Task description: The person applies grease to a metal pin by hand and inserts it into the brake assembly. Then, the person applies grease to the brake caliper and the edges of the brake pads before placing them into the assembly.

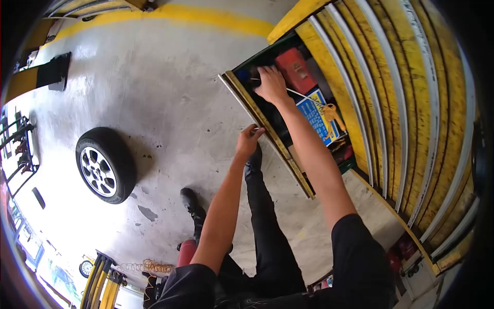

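Observation:
My right hand [271, 85] reaches into the far end of an open drawer [275, 135], its fingers curled down among dark contents. A thin white rod or cord [303, 96] shows on both sides of that hand; whether the fingers grip it is hard to see. Beside the hand lies a worn red box [297, 70]. Closer to me are a blue and yellow box [319, 116] and a tangled orange-yellow item [332, 114]. My left hand [248, 140] is at the drawer's front edge, fingers pinched together around something small and pale.
The drawer juts from a yellow tool cabinet [411, 103] with several metal drawer edges on the right. A car wheel [105, 166] lies on the concrete floor to the left. Yellow and black lift parts [49, 74] stand beyond it. A coiled orange hose [154, 266] is at lower left.

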Available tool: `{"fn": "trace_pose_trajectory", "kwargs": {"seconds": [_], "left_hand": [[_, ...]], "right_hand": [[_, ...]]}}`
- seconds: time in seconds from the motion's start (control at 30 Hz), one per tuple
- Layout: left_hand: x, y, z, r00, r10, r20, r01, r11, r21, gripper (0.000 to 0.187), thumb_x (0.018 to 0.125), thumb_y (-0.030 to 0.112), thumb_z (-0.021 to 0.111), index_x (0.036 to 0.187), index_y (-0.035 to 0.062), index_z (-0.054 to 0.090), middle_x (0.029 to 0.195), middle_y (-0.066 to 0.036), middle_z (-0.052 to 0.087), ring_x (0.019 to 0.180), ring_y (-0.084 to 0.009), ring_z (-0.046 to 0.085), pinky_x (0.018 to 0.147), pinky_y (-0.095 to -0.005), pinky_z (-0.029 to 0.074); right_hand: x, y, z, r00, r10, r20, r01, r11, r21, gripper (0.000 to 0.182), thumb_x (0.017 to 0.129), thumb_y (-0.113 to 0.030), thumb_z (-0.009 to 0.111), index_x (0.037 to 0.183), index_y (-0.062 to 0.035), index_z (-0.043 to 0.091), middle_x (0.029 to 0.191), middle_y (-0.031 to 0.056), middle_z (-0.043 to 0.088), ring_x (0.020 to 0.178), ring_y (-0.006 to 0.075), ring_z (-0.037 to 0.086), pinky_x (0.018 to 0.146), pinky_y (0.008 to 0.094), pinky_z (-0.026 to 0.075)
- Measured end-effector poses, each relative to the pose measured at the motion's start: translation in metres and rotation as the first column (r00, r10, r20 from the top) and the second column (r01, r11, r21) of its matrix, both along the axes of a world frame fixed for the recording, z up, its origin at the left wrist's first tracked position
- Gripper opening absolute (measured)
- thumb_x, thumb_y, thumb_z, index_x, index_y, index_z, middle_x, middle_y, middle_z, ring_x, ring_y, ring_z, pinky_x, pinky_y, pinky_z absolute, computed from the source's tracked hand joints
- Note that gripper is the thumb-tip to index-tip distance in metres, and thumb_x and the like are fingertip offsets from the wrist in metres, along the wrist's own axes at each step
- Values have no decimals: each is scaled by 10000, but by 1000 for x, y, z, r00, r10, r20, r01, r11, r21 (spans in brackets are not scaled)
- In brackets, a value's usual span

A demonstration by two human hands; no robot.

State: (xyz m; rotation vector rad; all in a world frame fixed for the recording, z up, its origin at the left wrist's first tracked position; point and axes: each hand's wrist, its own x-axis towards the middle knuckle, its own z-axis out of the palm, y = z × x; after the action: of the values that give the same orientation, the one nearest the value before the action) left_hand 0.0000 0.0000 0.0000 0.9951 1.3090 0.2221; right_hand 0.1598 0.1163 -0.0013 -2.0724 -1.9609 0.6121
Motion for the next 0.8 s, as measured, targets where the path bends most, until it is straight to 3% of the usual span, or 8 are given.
{"fn": "trace_pose_trajectory", "kwargs": {"seconds": [0.07,0.23,0.33,0.43,0.6,0.7,0.73,0.8], "left_hand": [[15,-11,28,995,93,-33,-94,995,-27,413,814,344,628,1051,7,596,874,-142,646,808,-201,588,746,-328,439],[4,-6,-9,982,166,-92,-166,986,4,436,805,366,628,1054,10,599,886,-156,646,837,-229,604,757,-337,443],[12,-3,6,963,168,-209,-175,984,-15,421,795,366,636,1009,4,620,893,-144,655,846,-208,607,761,-329,442],[20,0,3,942,229,-246,-232,973,19,326,777,353,653,876,43,675,826,-100,674,799,-220,629,745,-339,452],[42,15,6,930,57,-364,-66,998,-14,372,755,403,653,910,66,659,854,-121,663,808,-298,622,713,-371,458],[56,33,-11,947,52,-316,-15,993,119,371,748,333,667,983,48,626,834,-132,656,761,-286,612,688,-369,454],[57,46,26,972,194,-131,-183,979,95,414,731,240,677,1067,24,569,821,-131,644,729,-256,592,678,-358,449],[51,64,102,962,243,125,-274,859,433,545,710,155,686,1190,17,468,918,-91,605,687,-159,527,613,-309,428]], "right_hand": [[-4,6,12,972,7,233,22,993,-119,414,623,-144,676,1014,-44,587,1015,121,605,1002,280,533,877,429,407],[-36,22,-41,972,-132,195,96,978,186,298,626,-133,668,915,-73,633,880,86,638,879,276,574,796,394,448],[-22,7,2,923,-361,-133,385,866,318,457,538,-279,779,921,-77,634,853,109,632,799,304,577,709,388,472],[2,-11,66,877,-325,-353,468,742,480,421,556,-207,787,909,-53,617,839,117,619,792,291,588,715,379,483],[18,-23,158,845,-283,-454,475,786,395,449,592,-164,761,986,-43,584,874,113,607,730,225,624,659,296,509],[16,-26,231,863,-223,-453,429,796,426,449,599,-155,755,995,-38,579,880,113,607,741,216,627,670,291,513],[16,-33,261,852,-232,-470,438,807,397,443,600,-139,753,993,-32,581,898,116,607,750,220,629,674,289,522],[18,-49,319,861,-198,-469,395,841,370,474,610,-97,747,1046,-38,570,959,96,615,820,187,616,678,283,518]]}}
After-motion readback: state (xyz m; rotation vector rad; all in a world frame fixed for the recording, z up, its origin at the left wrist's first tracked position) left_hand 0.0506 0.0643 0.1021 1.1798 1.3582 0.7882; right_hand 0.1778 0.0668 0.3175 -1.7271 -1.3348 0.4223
